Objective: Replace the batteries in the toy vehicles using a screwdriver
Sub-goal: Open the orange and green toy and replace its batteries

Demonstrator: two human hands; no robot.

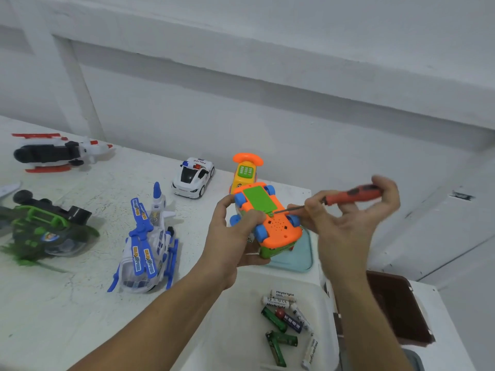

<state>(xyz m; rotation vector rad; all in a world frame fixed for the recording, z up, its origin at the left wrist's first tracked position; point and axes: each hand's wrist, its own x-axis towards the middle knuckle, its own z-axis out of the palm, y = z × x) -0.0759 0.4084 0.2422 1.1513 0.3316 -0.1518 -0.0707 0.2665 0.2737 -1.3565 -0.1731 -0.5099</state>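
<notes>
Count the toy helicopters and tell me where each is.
3. Red-and-white helicopter at the far left; green helicopter nearer, by the left edge; blue-and-white helicopter left of the left hand. A pale piece cut off at the left edge could be another.

Teal lid point(301, 257), brown tray point(393, 303) rt, white wall point(267, 108)

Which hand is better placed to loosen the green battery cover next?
Right. The right hand holds the red screwdriver with its tip at the edge of the green battery cover, while the left hand grips the upturned orange toy car, steadying it.
</notes>
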